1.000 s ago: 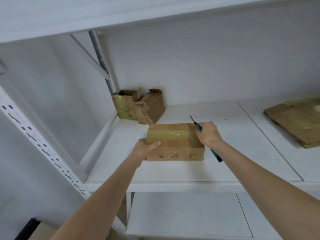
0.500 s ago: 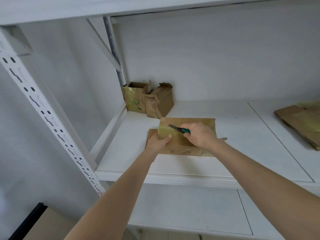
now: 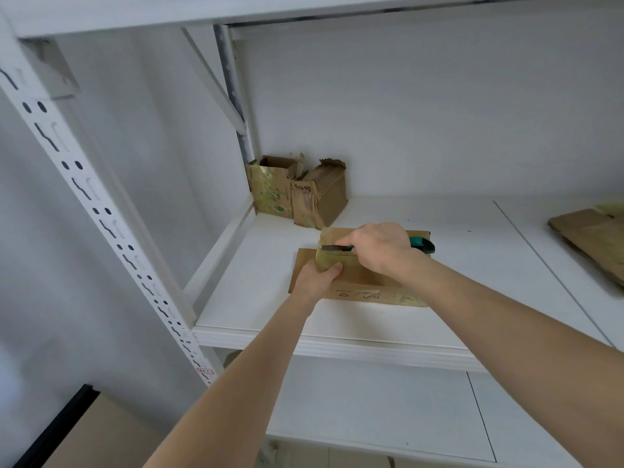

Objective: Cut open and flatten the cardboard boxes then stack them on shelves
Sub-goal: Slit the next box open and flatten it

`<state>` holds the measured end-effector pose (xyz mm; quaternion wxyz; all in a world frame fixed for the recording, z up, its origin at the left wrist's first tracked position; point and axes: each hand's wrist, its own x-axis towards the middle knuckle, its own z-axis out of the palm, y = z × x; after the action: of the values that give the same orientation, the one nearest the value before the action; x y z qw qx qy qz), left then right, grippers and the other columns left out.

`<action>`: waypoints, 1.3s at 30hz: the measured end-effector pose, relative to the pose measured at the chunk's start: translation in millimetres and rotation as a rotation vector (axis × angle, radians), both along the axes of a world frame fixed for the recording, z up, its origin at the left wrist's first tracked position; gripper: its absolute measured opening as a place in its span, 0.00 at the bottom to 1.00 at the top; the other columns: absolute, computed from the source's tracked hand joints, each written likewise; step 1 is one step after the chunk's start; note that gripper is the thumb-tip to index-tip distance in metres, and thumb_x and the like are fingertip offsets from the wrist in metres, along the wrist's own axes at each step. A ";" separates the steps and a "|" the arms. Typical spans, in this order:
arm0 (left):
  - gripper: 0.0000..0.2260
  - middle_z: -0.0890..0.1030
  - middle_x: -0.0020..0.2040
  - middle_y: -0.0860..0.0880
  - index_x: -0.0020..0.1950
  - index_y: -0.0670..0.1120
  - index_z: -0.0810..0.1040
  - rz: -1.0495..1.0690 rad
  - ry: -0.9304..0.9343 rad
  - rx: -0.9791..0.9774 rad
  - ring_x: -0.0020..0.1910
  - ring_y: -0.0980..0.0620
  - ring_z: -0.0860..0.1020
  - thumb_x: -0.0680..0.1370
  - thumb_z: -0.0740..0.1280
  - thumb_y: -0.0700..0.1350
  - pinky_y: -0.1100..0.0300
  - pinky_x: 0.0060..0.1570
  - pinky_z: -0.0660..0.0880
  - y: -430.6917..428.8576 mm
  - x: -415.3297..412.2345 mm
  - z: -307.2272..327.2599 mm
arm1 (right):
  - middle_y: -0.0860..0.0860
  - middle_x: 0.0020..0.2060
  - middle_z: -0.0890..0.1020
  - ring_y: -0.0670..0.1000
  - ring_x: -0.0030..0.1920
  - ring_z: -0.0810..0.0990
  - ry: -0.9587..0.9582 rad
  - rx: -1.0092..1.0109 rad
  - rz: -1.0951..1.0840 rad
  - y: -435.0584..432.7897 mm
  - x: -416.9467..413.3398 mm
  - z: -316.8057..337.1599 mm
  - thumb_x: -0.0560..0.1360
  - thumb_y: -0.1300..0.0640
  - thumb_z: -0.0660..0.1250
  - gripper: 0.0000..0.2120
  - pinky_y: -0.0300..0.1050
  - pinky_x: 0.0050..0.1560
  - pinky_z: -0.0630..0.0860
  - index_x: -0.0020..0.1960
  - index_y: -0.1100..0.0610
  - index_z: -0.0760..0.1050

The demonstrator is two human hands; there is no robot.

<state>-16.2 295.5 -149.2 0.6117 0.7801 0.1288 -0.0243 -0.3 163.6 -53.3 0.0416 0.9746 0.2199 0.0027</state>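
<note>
- Head view, nearest first: your two forearms reach up from 6 o'clock over the white front edge of the shelf (image 3: 337,342). A lower shelf (image 3: 371,417) shows beneath it, and a brown carton (image 3: 101,434) sits at 7 o'clock, well apart.
- Bare white board lies between that front edge and the box, and more of it runs out toward 3 o'clock.
- At 9 o'clock the slotted upright post (image 3: 101,211) slants past the shelf's left end. The upper shelf (image 3: 304,8) closes off 12 o'clock.
- Your left hand (image 3: 315,282) grips the left end of the cardboard box (image 3: 358,293), with the thumb curled onto its taped top.
- Your right hand (image 3: 378,248) is wrapped round the green utility knife (image 3: 422,244) and rests on the box top just beyond the left hand. The blade points to 9 o'clock and lies against the tape near the box's left end.
- Farther back at 11 o'clock, two torn-open boxes (image 3: 297,194) stand in the rear corner, near your box but not touching it.
- At 3 o'clock, flattened cardboard (image 3: 594,238) lies on the neighbouring board, well apart.
</note>
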 end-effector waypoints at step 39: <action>0.14 0.79 0.53 0.43 0.59 0.41 0.75 0.127 0.099 0.151 0.55 0.42 0.78 0.78 0.67 0.49 0.48 0.57 0.76 -9.6 19.2 8.4 | 0.47 0.42 0.74 0.52 0.43 0.75 0.056 -0.269 -0.196 -90.0 0.6 8.3 0.77 0.68 0.58 0.26 0.43 0.40 0.69 0.63 0.40 0.74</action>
<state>2.9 286.0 -140.8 0.5444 0.8122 0.2093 -0.0144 0.3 73.7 -45.1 0.1657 0.9767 0.1234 -0.0580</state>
